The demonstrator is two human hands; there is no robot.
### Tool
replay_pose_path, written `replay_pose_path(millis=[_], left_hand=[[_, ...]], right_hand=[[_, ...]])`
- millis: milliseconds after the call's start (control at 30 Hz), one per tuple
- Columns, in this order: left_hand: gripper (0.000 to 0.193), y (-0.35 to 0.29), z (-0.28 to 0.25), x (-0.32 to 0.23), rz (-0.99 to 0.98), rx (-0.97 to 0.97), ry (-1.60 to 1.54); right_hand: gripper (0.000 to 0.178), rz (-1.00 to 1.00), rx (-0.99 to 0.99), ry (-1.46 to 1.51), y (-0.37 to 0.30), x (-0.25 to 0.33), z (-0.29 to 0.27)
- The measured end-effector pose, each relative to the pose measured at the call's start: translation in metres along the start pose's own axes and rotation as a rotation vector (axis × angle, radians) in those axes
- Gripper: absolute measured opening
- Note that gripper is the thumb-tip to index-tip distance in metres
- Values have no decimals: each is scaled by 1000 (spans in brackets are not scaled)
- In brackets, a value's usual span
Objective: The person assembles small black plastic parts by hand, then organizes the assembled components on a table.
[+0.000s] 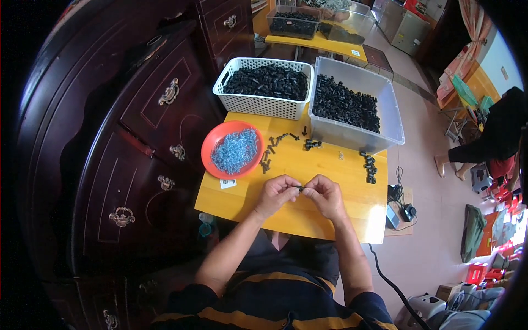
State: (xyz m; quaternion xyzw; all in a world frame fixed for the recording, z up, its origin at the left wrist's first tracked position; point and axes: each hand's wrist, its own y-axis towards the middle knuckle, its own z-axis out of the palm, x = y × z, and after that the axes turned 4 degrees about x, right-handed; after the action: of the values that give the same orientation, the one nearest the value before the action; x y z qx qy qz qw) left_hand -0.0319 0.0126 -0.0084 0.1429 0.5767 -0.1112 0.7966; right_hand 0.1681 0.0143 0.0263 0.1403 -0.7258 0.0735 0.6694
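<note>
Together above the worktop (pixel 327 169), the left hand (pixel 279 193) and right hand (pixel 325 197) pinch a small black part (pixel 300 187) at four o'clock from the red bowl (pixel 207 152); it looks light and stiff, best gripped by its ends.

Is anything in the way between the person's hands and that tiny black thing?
No, nothing visible. The left hand and right hand both have their fingers on the small black piece, mostly hiding its shape. Loose, narrow black parts lie farther forward on the yellow wooden table.
</note>
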Motion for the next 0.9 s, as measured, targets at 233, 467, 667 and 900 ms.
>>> replay_pose_path(millis=[233, 467, 667, 900], left_hand=[[11, -2, 1, 6, -5, -5, 111], [11, 0, 4, 5, 19, 12, 128], [18, -3, 11, -2, 25, -3, 211], [45, -4, 32, -17, 231, -142, 607]], right_hand=[[11, -104, 32, -360, 1, 11, -2], [6, 42, 38, 177, -8, -23, 1], [13, 178, 117, 151, -8, -17, 3], [17, 240, -34, 293, -9, -24, 9]])
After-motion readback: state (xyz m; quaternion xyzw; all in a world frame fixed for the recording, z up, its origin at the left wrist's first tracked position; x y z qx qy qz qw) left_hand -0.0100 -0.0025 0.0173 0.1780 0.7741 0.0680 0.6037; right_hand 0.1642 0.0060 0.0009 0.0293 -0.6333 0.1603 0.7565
